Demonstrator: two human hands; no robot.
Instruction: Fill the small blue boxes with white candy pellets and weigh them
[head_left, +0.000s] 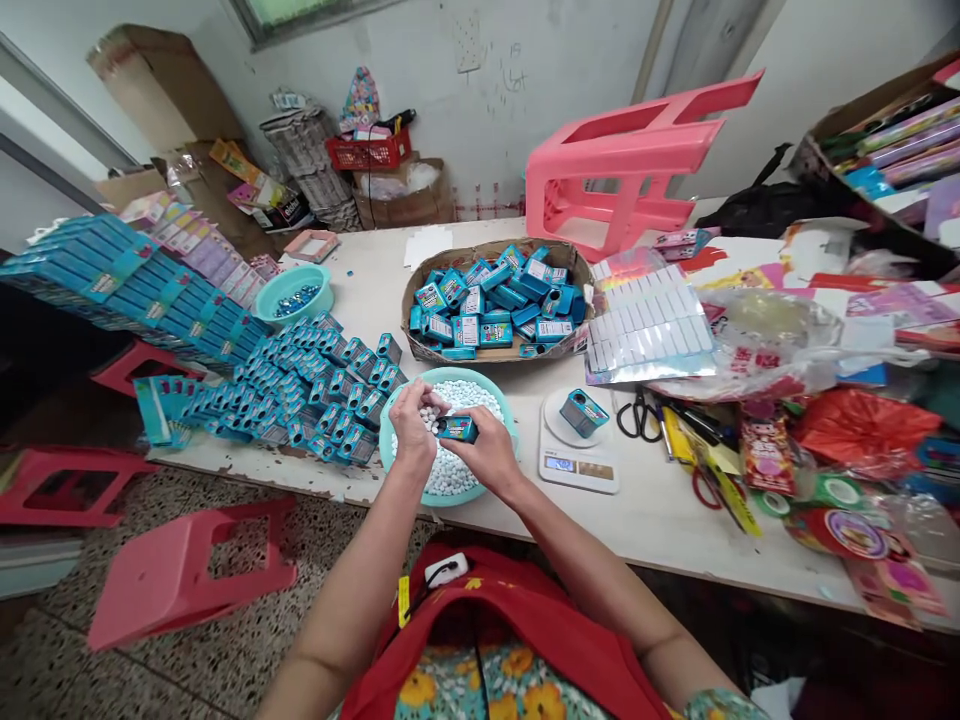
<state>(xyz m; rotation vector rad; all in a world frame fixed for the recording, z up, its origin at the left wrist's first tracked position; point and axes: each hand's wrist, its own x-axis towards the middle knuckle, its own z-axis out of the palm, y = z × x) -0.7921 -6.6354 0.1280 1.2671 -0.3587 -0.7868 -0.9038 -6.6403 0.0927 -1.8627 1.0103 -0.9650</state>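
Note:
A turquoise basin [504, 478] full of small white round candies [459, 468] stands at the table's front edge. Over it, my right hand [486, 450] grips a small blue candy box [457, 428], tilted with its end toward the left. My left hand [414, 424] is curled round a small heap of the white candies, right beside the end of that box. To the right, another blue box [585, 413] lies on a white digital scale [579, 468] with a lit display.
A cardboard tray [495, 358] of blue boxes stands behind the basin. Many blue boxes [322, 390] are massed at left, near a smaller turquoise bowl [294, 295]. Scissors [640, 416], a pink stool [622, 150] and plastic wrappings [772, 330] lie at right.

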